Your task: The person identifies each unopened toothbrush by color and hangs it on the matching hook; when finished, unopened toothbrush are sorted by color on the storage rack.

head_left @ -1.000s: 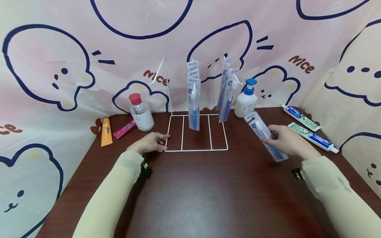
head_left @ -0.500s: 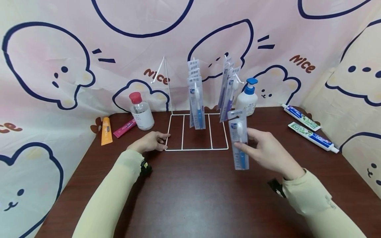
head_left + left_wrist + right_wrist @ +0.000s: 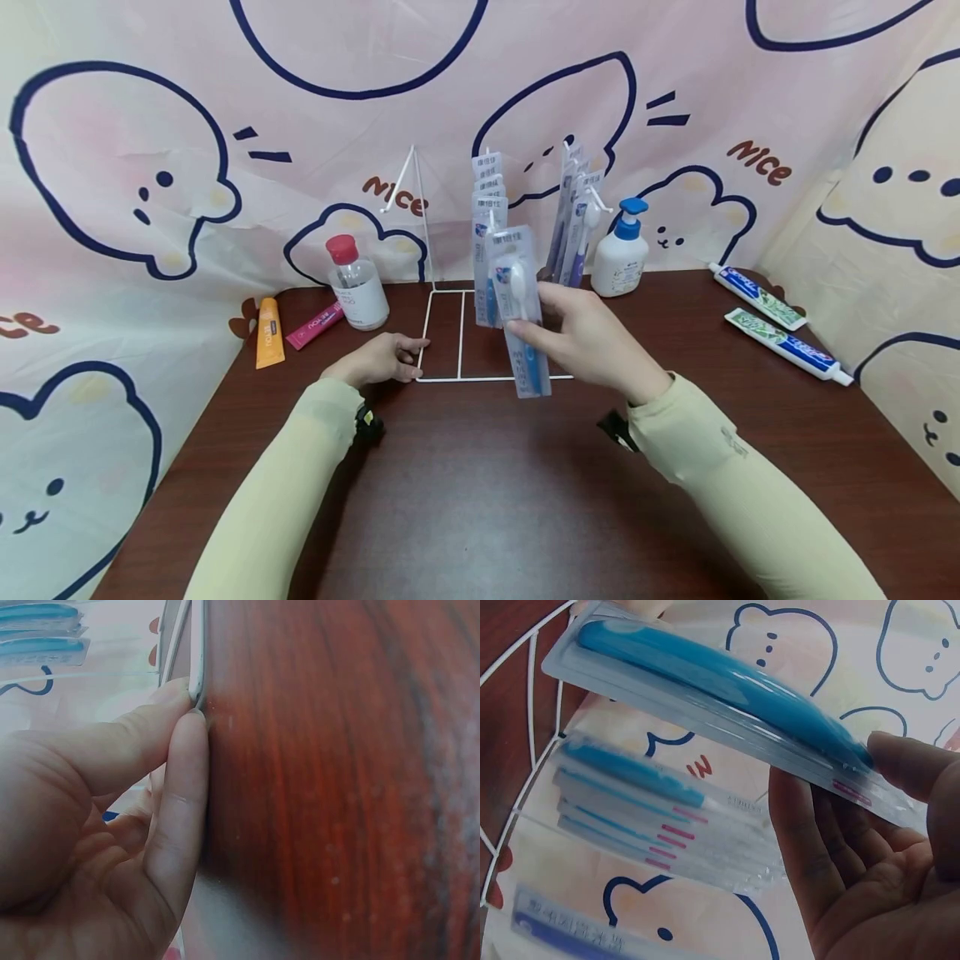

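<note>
My right hand (image 3: 592,337) pinches a packaged blue toothbrush (image 3: 517,312) between thumb and fingers, nearly upright, in front of the white wire display rack (image 3: 461,337). In the right wrist view its clear blister pack (image 3: 705,682) crosses the top. Behind it, several packaged blue toothbrushes (image 3: 483,225) hang on the rack's middle hook. Packs with purple toothbrushes (image 3: 577,225) hang on the right hook, while the left hook (image 3: 397,179) bears nothing. My left hand (image 3: 377,358) holds the rack's front left base corner; the left wrist view shows thumb and finger (image 3: 184,772) on the wire.
Left of the rack stand a red-capped bottle (image 3: 358,287), a pink tube (image 3: 315,325) and an orange tube (image 3: 269,333). A blue-topped pump bottle (image 3: 621,254) is at the right rear. Two toothpaste tubes (image 3: 787,346) lie near the table's right edge.
My right hand has carried the packaged toothbrush from the right side leftward and up to the front of the middle hook, turning it more upright. My left hand has stayed on the rack.
</note>
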### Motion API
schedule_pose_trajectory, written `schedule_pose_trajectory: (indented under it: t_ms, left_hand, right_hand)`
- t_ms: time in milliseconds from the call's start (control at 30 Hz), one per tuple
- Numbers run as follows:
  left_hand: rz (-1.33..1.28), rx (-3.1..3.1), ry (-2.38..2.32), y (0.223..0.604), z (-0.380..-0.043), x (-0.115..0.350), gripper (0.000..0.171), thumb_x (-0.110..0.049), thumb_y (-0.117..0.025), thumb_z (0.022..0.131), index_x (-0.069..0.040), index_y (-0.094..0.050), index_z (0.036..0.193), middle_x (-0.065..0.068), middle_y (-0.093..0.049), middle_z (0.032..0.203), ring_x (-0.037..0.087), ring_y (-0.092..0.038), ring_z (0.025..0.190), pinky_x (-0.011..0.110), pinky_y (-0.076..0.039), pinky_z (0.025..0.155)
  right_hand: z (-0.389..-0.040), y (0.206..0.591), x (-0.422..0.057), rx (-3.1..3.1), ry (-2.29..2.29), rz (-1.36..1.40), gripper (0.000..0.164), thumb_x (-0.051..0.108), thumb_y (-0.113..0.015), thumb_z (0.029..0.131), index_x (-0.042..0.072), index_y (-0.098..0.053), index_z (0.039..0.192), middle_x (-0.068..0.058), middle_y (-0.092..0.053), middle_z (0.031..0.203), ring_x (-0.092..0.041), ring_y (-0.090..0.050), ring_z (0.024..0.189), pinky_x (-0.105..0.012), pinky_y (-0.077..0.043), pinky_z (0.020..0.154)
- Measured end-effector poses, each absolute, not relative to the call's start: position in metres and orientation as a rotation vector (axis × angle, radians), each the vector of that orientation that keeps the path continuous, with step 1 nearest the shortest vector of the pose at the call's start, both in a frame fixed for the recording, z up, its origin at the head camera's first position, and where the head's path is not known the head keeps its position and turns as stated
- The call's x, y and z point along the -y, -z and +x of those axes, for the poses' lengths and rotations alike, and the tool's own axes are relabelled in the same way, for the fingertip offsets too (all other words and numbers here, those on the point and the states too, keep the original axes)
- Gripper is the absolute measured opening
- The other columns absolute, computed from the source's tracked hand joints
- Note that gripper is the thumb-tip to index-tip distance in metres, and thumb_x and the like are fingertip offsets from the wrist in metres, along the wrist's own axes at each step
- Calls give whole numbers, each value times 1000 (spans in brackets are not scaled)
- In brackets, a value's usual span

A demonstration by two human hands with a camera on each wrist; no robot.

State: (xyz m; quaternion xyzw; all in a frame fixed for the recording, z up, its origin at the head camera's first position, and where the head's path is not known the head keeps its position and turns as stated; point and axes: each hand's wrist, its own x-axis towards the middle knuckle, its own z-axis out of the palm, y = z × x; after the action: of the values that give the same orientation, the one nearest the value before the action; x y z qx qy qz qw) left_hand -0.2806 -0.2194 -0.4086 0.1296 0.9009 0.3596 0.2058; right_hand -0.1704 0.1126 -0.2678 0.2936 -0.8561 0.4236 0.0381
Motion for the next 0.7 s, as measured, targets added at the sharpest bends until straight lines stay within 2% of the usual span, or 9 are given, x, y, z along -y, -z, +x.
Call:
schedule_pose_trajectory:
  t_ms: [333,700]
  left_hand:
    - [378,-2498,-1019,410,-279,219,62,-13,-73,78,-14,-49,134,9,-57,116,24,-50,97,27,-48,72]
    - [354,-2493,-1013,406,-279,221,62,-15,-74,77,-16,-50,134,7,-59,106,24,-50,93,28,-47,69]
  right_hand:
    - [-201,266,-95,2690,-1333,839,48,39,-61,87,20,-51,130,-1,-58,118,-16,-60,98,-41,-50,76]
    - [-217,271,-89,2739,-1319,767,49,38,-60,87,22,-48,132,0,-57,120,-17,-59,101,-43,-49,78]
